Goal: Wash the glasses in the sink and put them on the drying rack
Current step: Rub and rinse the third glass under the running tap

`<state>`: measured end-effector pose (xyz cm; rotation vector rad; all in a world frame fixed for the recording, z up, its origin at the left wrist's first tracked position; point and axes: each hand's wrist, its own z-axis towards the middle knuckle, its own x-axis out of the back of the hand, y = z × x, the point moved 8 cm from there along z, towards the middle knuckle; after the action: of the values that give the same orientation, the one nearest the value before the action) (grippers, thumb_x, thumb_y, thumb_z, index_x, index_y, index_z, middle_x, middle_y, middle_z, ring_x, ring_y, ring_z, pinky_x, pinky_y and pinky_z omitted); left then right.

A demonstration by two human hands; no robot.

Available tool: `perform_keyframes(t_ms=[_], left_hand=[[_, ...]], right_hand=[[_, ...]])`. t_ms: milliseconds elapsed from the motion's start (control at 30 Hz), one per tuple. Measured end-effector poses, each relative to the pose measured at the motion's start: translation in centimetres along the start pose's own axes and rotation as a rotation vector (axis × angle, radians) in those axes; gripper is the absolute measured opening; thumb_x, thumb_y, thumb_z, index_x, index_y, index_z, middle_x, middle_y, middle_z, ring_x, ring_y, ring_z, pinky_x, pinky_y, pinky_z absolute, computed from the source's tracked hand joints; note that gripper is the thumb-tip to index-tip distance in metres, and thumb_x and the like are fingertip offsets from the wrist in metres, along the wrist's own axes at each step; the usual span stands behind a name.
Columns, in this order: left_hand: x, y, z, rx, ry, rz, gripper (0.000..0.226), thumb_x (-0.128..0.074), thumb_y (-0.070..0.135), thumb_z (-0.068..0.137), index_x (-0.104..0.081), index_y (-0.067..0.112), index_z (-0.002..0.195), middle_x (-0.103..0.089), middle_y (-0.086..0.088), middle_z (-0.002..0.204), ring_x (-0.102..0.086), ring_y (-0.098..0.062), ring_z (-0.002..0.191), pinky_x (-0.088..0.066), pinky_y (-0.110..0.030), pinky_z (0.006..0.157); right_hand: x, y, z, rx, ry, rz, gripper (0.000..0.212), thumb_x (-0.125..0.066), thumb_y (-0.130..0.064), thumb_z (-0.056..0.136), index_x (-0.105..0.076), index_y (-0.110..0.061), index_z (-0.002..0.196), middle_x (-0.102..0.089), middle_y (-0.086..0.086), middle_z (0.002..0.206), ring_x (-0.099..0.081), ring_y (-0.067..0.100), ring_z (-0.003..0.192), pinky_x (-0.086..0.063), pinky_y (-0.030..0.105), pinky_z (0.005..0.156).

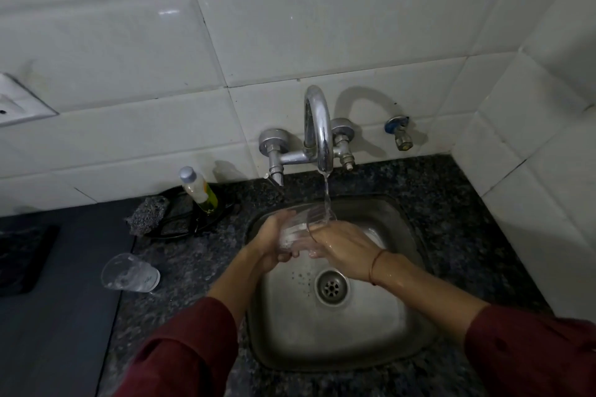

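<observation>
Though dimly lit: speckled granite counter (451,203), white tiled wall (290,26), steel sink (354,348) mid-frame. Glass (300,226) tilted under tap (317,126) stream, centre frame; left hand (272,242) curled round base, right hand (345,245) gripping rim end.

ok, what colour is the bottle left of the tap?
The bottle is whitish above, yellow-green at the base, with a grey cap; head view.

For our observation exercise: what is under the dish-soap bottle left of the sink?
A black tray on the granite counter holds the bottle; a grey scrubber covers the tray's left part.
</observation>
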<state>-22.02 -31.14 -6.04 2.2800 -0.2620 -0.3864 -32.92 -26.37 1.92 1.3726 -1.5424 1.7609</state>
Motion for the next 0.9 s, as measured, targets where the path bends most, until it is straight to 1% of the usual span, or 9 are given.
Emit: perform_keyframes(t_ms=[67, 133, 200, 367, 467, 533, 633, 700, 900], left_hand=[[-0.3, 0.2, -0.3, -0.030, -0.019, -0.070, 0.041, -0.050, 0.042, 0.099, -0.074, 0.010, 0.107, -0.071, -0.011, 0.085, -0.061, -0.021, 0.053, -0.042, -0.022, 0.040], [-0.5, 0.7, -0.5, -0.173, 0.033, -0.160, 0.034, -0.060, 0.041, 0.094, -0.074, 0.011, 0.101, -0.073, -0.013, 0.092, -0.069, -0.022, 0.071, -0.054, -0.031, 0.057], [-0.3, 0.9, -0.5, -0.251, 0.121, -0.140, 0.029, -0.063, 0.037, 0.093, -0.071, 0.009, 0.096, -0.069, -0.016, 0.089, -0.066, -0.022, 0.066, -0.051, -0.030, 0.051], [0.1, 0.2, 0.6, -0.062, 0.049, -0.009, 0.046, -0.052, 0.048, 0.094, -0.073, 0.008, 0.098, -0.065, -0.009, 0.070, -0.050, -0.019, 0.045, -0.029, -0.019, 0.035], [-0.2, 0.9, 0.5, -0.222, 0.076, -0.167, 0.039, -0.061, 0.042, 0.095, -0.072, 0.005, 0.098, -0.070, -0.017, 0.086, -0.064, -0.025, 0.065, -0.048, -0.028, 0.052], [0.1, 1.6, 0.0, -0.294, 0.148, -0.190, 0.032, -0.059, 0.034, 0.099, -0.068, 0.004, 0.093, -0.065, -0.018, 0.081, -0.061, -0.023, 0.059, -0.045, -0.027, 0.046], [-0.4, 1.0, 0.2, -0.122, 0.089, -0.083, 0.035, -0.050, 0.036, 0.099, -0.071, 0.008, 0.092, -0.062, -0.008, 0.071, -0.048, -0.016, 0.045, -0.026, -0.019, 0.032], [-0.7, 0.2, 0.3, -0.025, 0.017, -0.034, 0.037, -0.048, 0.039, 0.098, -0.071, 0.009, 0.102, -0.063, -0.004, 0.072, -0.047, -0.015, 0.044, -0.024, -0.017, 0.030], [-0.5, 0.3, 0.0, -0.125, 0.104, -0.109, 0.037, -0.057, 0.042, 0.097, -0.068, 0.007, 0.099, -0.066, -0.010, 0.074, -0.056, -0.017, 0.049, -0.038, -0.023, 0.038]], right_hand=[[0.1, 0.2, 0.1, -0.053, 0.039, 0.001, 0.025, -0.066, -0.026, 0.095, -0.068, -0.028, 0.119, -0.071, -0.001, 0.120, -0.066, 0.019, 0.107, -0.053, 0.038, 0.090], [0.8, 0.8, 0.2, -0.194, 0.151, 0.367, 0.028, -0.066, -0.024, 0.095, -0.067, -0.025, 0.122, -0.073, 0.003, 0.116, -0.070, 0.020, 0.096, -0.057, 0.037, 0.080], [1.2, 0.7, 0.3, -0.198, 0.171, 0.633, 0.028, -0.066, -0.017, 0.095, -0.068, -0.024, 0.122, -0.073, 0.001, 0.113, -0.071, 0.016, 0.097, -0.057, 0.030, 0.069], [0.2, -0.5, 0.1, -0.092, -0.057, -0.032, 0.029, -0.064, -0.027, 0.096, -0.066, -0.024, 0.125, -0.071, 0.004, 0.119, -0.065, 0.022, 0.108, -0.051, 0.033, 0.088], [1.5, 0.1, 0.4, -0.215, 0.138, 0.421, 0.031, -0.068, -0.022, 0.093, -0.069, -0.026, 0.125, -0.075, -0.001, 0.114, -0.068, 0.016, 0.099, -0.052, 0.023, 0.072], [1.8, 0.0, 0.5, -0.219, 0.128, 0.631, 0.032, -0.068, -0.020, 0.094, -0.068, -0.027, 0.126, -0.076, -0.004, 0.110, -0.068, 0.011, 0.092, -0.050, 0.022, 0.069], [1.1, -1.3, 0.4, -0.038, -0.065, -0.074, 0.024, -0.064, -0.036, 0.095, -0.068, -0.029, 0.118, -0.071, -0.004, 0.117, -0.064, 0.016, 0.108, -0.047, 0.034, 0.095], [1.2, -1.4, 0.4, -0.016, -0.090, -0.194, 0.024, -0.060, -0.041, 0.095, -0.068, -0.033, 0.117, -0.068, -0.005, 0.126, -0.055, 0.016, 0.122, -0.033, 0.041, 0.112], [-0.4, 0.3, 0.7, -0.360, 0.128, 0.789, 0.017, -0.063, -0.013, 0.094, -0.077, -0.022, 0.097, -0.077, 0.008, 0.100, -0.072, 0.024, 0.098, -0.054, 0.048, 0.098]])
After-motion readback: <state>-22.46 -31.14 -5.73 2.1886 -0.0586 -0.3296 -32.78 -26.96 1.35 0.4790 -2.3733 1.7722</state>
